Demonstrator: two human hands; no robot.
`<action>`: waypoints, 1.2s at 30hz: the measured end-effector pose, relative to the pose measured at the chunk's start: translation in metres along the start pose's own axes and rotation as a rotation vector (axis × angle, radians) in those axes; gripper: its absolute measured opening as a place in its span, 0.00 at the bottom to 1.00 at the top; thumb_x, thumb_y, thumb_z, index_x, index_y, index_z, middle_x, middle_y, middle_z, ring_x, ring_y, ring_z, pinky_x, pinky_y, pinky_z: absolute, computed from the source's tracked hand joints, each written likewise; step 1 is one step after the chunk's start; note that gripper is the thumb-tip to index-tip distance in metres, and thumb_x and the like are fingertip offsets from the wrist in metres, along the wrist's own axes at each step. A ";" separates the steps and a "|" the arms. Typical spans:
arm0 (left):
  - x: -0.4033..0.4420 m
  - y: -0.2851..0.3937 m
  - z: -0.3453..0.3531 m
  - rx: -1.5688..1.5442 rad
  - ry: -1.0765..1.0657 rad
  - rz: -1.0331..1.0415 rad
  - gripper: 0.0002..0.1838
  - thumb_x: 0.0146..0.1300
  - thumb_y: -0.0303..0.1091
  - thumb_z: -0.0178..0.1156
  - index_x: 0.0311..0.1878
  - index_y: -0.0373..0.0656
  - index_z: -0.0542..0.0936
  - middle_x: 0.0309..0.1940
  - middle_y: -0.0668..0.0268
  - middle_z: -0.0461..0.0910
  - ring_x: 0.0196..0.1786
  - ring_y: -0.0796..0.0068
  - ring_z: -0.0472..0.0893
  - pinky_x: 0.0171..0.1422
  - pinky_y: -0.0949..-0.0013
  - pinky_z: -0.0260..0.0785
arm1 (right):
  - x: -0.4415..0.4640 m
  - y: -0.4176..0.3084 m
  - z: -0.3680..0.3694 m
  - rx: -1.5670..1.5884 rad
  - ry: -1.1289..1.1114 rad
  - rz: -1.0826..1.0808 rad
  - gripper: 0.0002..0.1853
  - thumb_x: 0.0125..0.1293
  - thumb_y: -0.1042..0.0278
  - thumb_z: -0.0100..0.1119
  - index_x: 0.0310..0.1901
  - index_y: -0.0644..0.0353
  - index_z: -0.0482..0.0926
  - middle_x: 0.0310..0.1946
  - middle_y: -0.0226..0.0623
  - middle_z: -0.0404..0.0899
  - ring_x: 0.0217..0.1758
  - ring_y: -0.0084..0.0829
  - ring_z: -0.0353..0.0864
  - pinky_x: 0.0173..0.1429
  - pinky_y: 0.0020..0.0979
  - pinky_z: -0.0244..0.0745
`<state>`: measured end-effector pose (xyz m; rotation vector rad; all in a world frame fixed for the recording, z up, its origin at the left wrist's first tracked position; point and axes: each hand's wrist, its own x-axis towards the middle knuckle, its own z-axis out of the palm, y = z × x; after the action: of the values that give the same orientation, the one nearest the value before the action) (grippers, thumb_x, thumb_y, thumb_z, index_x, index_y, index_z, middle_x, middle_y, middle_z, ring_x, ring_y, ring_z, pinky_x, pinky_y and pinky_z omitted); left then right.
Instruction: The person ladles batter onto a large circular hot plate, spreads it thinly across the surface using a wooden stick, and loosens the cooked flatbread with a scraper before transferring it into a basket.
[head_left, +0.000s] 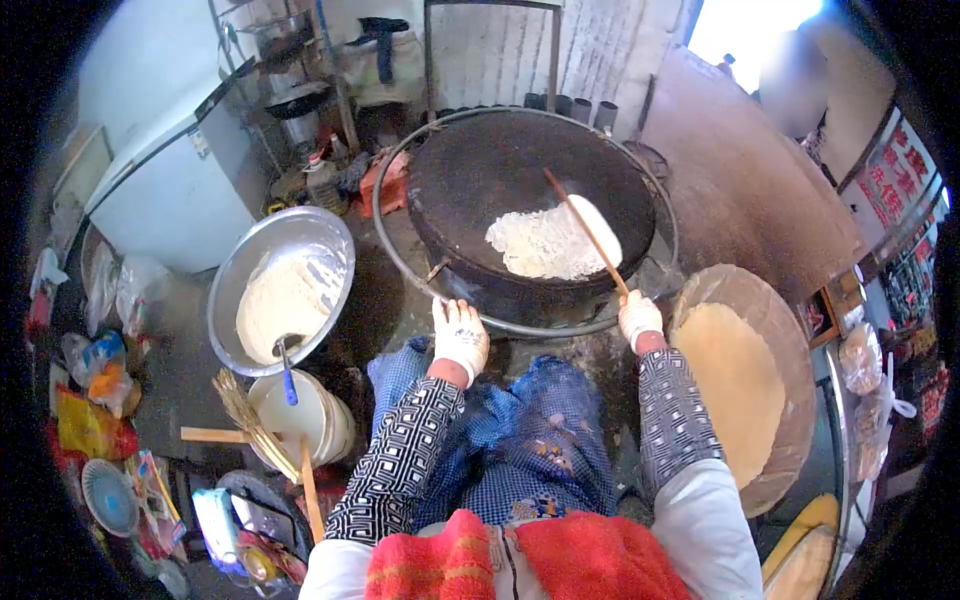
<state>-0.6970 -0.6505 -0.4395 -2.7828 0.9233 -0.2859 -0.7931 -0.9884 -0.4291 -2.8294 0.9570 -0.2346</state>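
Right hand (pixel 640 318) out front now, white-gloved, arm stretched forward, fingers curled closed round the near end of the stick (pixel 585 228)! And the stick slants away up and left, straight across the batter (pixel 535 248), its far tip over the dark griddle (pixel 480 160). That batter lies in a ragged pale patch on the griddle's near right part, smooth and rounded at its right edge.

Over to the left hand (pixel 462 342), gloved too: forearm reaching forward, palm down, fingers pointing ahead over the near edge of the ring (pixel 377 200) round the griddle. Whether they grip it, I can't tell from here. A bowl (pixel 262 238) of batter sits off to the left, a basin (pixel 790 400) to the right.
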 end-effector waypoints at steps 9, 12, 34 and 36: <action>0.006 -0.026 -0.009 -0.035 -0.047 -0.066 0.30 0.66 0.46 0.48 0.65 0.33 0.70 0.68 0.50 0.67 0.72 0.52 0.62 0.77 0.34 0.32 | -0.005 0.030 0.017 -0.151 0.017 -0.084 0.19 0.72 0.52 0.45 0.47 0.62 0.73 0.31 0.55 0.82 0.36 0.56 0.82 0.43 0.50 0.77; 0.006 -0.038 -0.013 -0.061 -0.093 -0.053 0.28 0.68 0.41 0.44 0.66 0.33 0.68 0.69 0.49 0.66 0.74 0.51 0.61 0.77 0.34 0.32 | -0.002 0.009 0.001 -0.132 0.068 -0.122 0.17 0.73 0.54 0.45 0.45 0.61 0.73 0.31 0.54 0.82 0.35 0.55 0.82 0.42 0.51 0.76; -0.023 0.029 -0.016 -0.148 0.053 0.090 0.26 0.69 0.32 0.40 0.68 0.31 0.65 0.69 0.49 0.65 0.74 0.52 0.61 0.77 0.33 0.37 | -0.016 -0.005 0.012 -0.165 0.064 -0.263 0.15 0.70 0.53 0.50 0.39 0.58 0.75 0.28 0.59 0.80 0.35 0.59 0.81 0.39 0.55 0.74; -0.020 0.024 -0.013 -0.071 0.062 0.094 0.26 0.69 0.31 0.39 0.68 0.32 0.65 0.69 0.49 0.65 0.73 0.53 0.62 0.77 0.34 0.37 | 0.004 0.033 0.039 0.093 0.007 -0.249 0.17 0.71 0.52 0.48 0.40 0.60 0.75 0.29 0.59 0.80 0.36 0.58 0.82 0.41 0.55 0.75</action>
<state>-0.7292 -0.6584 -0.4356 -2.7985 1.0960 -0.3324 -0.8021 -1.0133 -0.4725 -2.8573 0.5761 -0.3083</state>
